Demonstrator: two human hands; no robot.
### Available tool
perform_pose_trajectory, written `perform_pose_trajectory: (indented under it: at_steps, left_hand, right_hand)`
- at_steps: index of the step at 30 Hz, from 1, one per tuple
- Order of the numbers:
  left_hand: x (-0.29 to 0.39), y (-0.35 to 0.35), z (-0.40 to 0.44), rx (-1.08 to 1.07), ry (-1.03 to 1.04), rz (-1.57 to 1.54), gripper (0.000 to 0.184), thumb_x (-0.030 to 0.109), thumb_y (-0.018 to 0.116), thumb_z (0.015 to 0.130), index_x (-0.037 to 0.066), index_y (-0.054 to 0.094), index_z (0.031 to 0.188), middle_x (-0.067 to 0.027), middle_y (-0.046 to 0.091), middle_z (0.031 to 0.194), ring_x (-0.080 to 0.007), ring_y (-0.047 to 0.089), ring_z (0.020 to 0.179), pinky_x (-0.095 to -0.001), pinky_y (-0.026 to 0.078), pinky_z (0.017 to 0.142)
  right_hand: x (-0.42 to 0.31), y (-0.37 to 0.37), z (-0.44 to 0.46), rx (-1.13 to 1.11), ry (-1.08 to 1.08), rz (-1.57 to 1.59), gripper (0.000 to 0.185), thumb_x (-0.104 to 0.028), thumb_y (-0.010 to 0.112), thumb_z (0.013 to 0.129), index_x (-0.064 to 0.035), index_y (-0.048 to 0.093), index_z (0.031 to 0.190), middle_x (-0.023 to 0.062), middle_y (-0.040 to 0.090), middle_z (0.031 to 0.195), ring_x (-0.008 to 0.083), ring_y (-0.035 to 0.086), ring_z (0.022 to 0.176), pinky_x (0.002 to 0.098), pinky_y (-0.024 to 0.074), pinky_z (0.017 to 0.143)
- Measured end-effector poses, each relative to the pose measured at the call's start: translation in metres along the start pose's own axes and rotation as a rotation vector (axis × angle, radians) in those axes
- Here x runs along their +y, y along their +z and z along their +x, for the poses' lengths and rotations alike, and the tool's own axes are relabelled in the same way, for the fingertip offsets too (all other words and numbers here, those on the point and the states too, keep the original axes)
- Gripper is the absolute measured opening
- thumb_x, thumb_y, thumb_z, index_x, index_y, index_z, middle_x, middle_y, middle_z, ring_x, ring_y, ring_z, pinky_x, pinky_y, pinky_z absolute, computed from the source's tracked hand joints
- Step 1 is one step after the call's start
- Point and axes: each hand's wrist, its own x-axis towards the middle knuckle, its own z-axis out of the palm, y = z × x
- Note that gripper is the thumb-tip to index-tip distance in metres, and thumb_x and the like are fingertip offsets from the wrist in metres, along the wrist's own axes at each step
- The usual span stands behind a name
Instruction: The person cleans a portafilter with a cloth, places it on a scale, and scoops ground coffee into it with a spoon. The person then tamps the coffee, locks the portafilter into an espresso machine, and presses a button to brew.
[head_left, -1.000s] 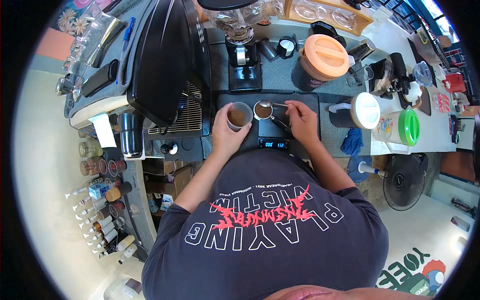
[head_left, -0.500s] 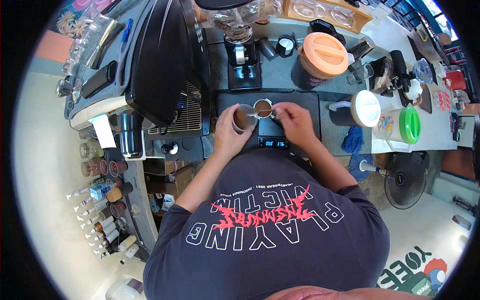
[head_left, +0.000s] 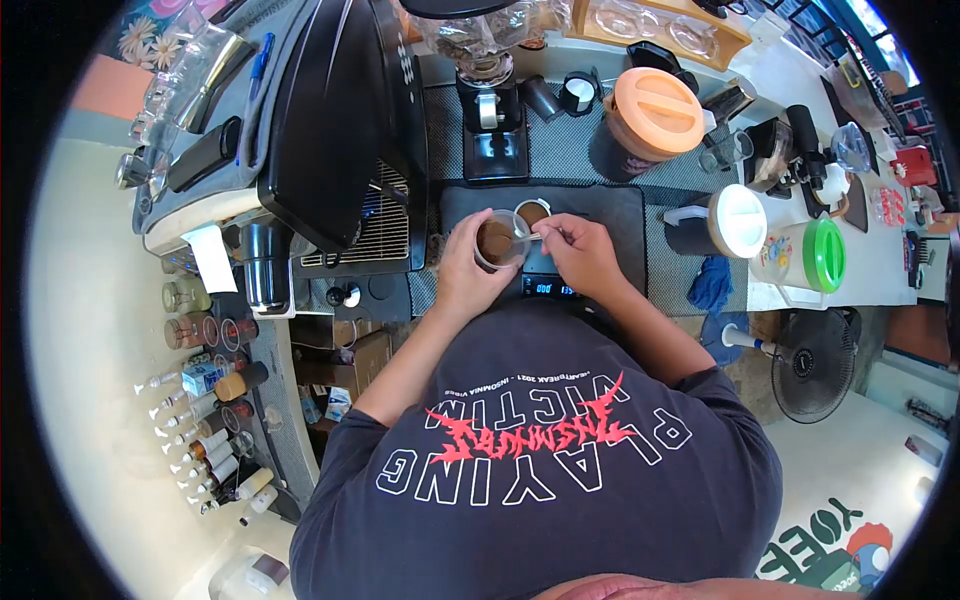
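Observation:
My left hand (head_left: 471, 268) is wrapped round a clear plastic cup (head_left: 484, 262) of brown ground coffee (head_left: 495, 240), tilted a little towards me. My right hand (head_left: 580, 252) pinches the handle of a spoon (head_left: 530, 237), whose bowl end reaches into the cup. Just behind the cup, a portafilter basket (head_left: 533, 210) with coffee grounds in it rests on a digital scale (head_left: 541, 264). The scale's blue display is lit near my belly, and the cup hides part of the basket.
An espresso machine (head_left: 330, 130) stands on the left, a coffee grinder (head_left: 495, 130) behind the mat (head_left: 610, 225). To the right are an orange-lidded jug (head_left: 655, 112), a white-lidded jug (head_left: 738, 221), a green-lidded container (head_left: 822, 255) and a blue cloth (head_left: 710, 283).
The spoon has moved from over the basket into the cup. My left hand has shifted the cup slightly right, and the scale's reading has changed.

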Motion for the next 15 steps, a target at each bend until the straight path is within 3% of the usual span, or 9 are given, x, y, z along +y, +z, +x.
perform_pose_trajectory:
  at_steps: [5, 9, 15]
  left_hand:
    - [-0.001, 0.0, 0.005, 0.007, -0.004, 0.009, 0.085, 0.021, 0.099, 0.077, 0.002, 0.058, 0.149, -0.0193, 0.068, 0.141, -0.0367, 0.068, 0.132, -0.0449, 0.055, 0.112]
    - [-0.009, 0.004, -0.001, 0.017, -0.158, 0.021, 0.085, 0.023, 0.098, 0.077, 0.001, 0.058, 0.149, -0.0202, 0.069, 0.139, -0.0366, 0.068, 0.131, -0.0453, 0.054, 0.113]
    - [-0.019, 0.005, -0.005, 0.04, -0.261, 0.03, 0.084, 0.023, 0.097, 0.079, 0.001, 0.058, 0.149, -0.0204, 0.069, 0.139, -0.0362, 0.068, 0.131, -0.0455, 0.053, 0.114]
  right_hand:
    - [-0.004, -0.007, 0.0, 0.036, 0.007, 0.102, 0.02, -0.013, 0.066, 0.111, 0.0, 0.079, 0.119, -0.0005, 0.073, 0.085, 0.0052, 0.063, 0.077, 0.0249, 0.0505, 0.069]
    - [-0.002, -0.019, 0.001, 0.123, -0.016, 0.156, 0.02, -0.013, 0.066, 0.112, -0.0006, 0.079, 0.119, -0.0022, 0.072, 0.086, 0.0042, 0.062, 0.077, 0.0234, 0.0492, 0.07]
    - [0.032, -0.03, 0.013, 0.275, -0.057, -0.024, 0.02, -0.014, 0.067, 0.111, -0.0011, 0.079, 0.12, 0.0006, 0.072, 0.083, 0.007, 0.064, 0.077, 0.0263, 0.0512, 0.071]
